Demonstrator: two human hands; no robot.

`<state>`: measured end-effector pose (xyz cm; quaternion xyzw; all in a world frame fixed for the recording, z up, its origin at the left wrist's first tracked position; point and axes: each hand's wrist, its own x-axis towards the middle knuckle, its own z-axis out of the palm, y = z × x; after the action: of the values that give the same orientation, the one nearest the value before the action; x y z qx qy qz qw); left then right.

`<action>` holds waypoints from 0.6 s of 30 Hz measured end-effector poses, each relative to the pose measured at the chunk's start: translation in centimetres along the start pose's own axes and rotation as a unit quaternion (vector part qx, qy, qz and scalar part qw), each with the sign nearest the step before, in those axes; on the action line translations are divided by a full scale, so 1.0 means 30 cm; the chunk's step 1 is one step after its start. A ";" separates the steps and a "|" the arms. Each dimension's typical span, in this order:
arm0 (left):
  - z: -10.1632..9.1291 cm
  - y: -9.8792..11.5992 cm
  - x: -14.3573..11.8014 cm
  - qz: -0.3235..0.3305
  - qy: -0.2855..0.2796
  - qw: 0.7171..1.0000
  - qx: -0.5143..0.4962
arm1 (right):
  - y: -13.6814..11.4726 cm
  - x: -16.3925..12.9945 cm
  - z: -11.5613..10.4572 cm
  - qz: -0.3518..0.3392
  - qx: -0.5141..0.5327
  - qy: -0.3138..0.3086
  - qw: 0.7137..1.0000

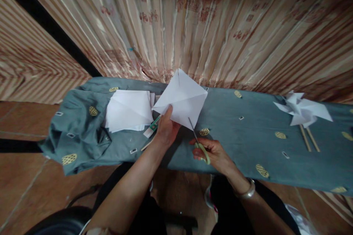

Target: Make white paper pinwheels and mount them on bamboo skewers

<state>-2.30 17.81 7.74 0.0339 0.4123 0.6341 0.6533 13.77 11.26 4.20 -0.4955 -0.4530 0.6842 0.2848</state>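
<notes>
Bench (248,132) is draped in a grey-green cloth with yellow oval prints, patterned curtain (220,25) behind it. I see the left hand (165,130) pinching the creased white paper square (180,97) at its near-left corner, thumb on top, fingers clenched on the sheet and holding it tilted up off the cloth. Right hand (216,154) has its fingers closed through the pale green loops of the scissors (197,141); the blades point up and away from that hand and meet the sheet's near edge, just right of the left thumb. Doing this cut well, in my judgement: keep the sheet taut, run the blades along a crease line, stop short of the centre, keep the left thumb off the blade path. Paper stack (128,110) lies just left of the left hand; a small white-green tube (151,126), maybe glue, touches its near corner. Folded paper pinwheels (302,110) on thin wooden sticks (309,137) sit well right of the right hand. Writing: tube label too small to read; small tags on the cloth unreadable.
</notes>
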 end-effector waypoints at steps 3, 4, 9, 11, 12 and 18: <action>-0.002 -0.004 -0.004 -0.006 -0.008 1.000 0.013 | 0.000 -0.001 -0.003 -0.006 -0.003 -0.004 1.000; -0.002 -0.007 -0.007 -0.008 -0.011 1.000 0.019 | -0.002 -0.001 -0.004 -0.008 -0.004 -0.005 1.000; -0.001 -0.022 -0.025 -0.023 -0.012 0.998 0.050 | -0.011 -0.002 -0.002 -0.019 -0.001 0.000 1.000; 0.000 -0.024 -0.029 -0.027 -0.012 0.998 0.055 | -0.015 -0.003 0.000 -0.022 0.004 0.008 1.000; 0.000 -0.024 -0.030 -0.029 -0.013 0.998 0.054 | -0.016 -0.003 0.002 -0.020 0.005 0.012 1.000; -0.002 -0.023 -0.027 -0.035 -0.009 0.999 0.024 | -0.023 -0.001 0.007 -0.012 0.003 0.021 1.000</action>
<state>-1.67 16.96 7.73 0.0414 0.4225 0.6005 0.6776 13.55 11.44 4.85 -0.5038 -0.4509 0.6714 0.3035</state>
